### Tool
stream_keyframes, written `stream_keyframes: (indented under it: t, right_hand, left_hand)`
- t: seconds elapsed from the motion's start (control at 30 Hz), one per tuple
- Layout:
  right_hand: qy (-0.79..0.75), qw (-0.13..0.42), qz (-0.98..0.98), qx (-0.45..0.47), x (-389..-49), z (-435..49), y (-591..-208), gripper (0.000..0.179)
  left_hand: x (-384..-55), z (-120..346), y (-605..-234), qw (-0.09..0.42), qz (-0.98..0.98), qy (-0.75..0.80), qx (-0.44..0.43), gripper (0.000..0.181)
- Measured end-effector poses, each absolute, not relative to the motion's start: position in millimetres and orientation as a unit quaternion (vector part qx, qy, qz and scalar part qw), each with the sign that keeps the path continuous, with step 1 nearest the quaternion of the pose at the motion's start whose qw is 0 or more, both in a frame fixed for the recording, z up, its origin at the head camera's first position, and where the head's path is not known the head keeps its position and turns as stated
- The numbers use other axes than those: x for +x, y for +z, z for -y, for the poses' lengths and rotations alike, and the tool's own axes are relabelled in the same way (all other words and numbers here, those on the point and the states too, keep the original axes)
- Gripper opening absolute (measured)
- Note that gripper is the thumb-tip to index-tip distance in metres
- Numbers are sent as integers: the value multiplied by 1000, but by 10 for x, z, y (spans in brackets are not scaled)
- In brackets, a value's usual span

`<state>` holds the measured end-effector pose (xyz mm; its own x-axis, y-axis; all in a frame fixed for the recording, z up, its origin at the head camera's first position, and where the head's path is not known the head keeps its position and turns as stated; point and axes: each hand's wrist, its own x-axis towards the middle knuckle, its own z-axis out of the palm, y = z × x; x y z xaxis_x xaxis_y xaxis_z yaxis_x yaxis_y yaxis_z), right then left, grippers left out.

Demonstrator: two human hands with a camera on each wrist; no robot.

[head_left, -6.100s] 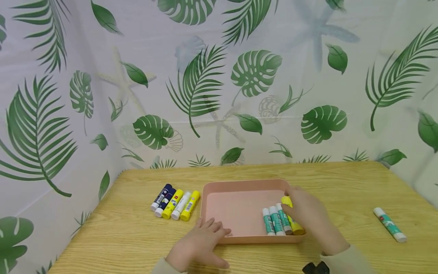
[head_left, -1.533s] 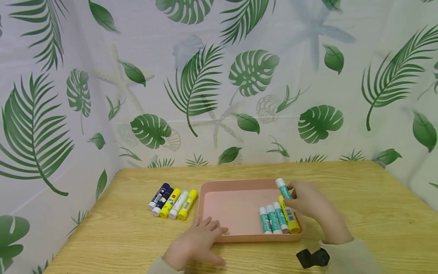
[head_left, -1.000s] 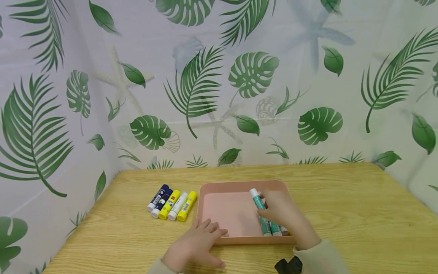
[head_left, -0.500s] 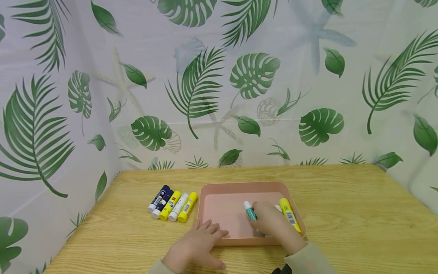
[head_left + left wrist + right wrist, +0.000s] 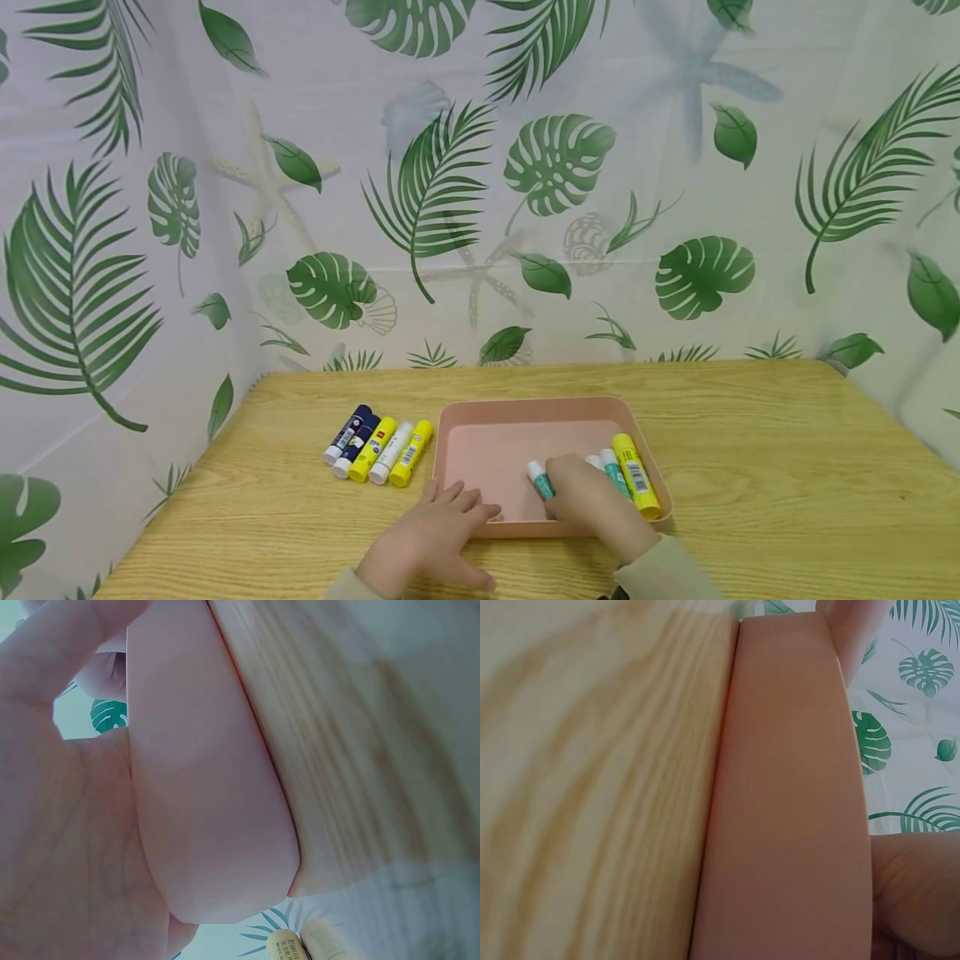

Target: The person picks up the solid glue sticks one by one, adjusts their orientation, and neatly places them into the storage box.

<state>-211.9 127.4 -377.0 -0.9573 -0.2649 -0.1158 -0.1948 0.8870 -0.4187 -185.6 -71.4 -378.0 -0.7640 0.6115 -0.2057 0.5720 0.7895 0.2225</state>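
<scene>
My right hand [image 5: 588, 500] is down inside the pink tray [image 5: 525, 528], gripping a teal glue stick with a white cap [image 5: 542, 479]; its lower part is hidden by the hand. To the right of the hand lie more teal glue sticks [image 5: 615, 473], partly covered by it, and a yellow glue stick [image 5: 636, 477] along the tray's right wall. My left hand [image 5: 438, 533] rests with spread fingers over the tray's front left corner. In the left wrist view, its palm [image 5: 67, 825] lies against the tray wall [image 5: 202, 772].
Left of the tray, a row of glue sticks lies on the wooden table [image 5: 285, 500]: two dark blue [image 5: 352, 437], two yellow [image 5: 411, 454] and a white one [image 5: 391, 452]. A leaf-printed cloth [image 5: 480, 208] hangs behind and at the sides.
A teal glue stick left the table's right side. My right hand carried it leftward across the tray and lowered it left of the other teal ones. My left hand stayed put.
</scene>
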Motion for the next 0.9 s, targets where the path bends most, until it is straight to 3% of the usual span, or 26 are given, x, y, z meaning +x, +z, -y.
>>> stream_keyframes:
  t: [0.2,0.6,0.9]
  right_hand:
    - [-194,90,-969,-123,-2098,-1268,-3764,16]
    - [-185,84,-970,-132,-2110,-1265,-3758,36]
    - [-164,75,-975,-128,-2114,-1266,-3753,35]
  left_hand:
    - [-1852,718,-3782,135,-936,73,316,73]
    - [-1850,727,-3775,134,-937,70,316,73]
    - [-1849,727,-3783,132,-937,64,316,73]
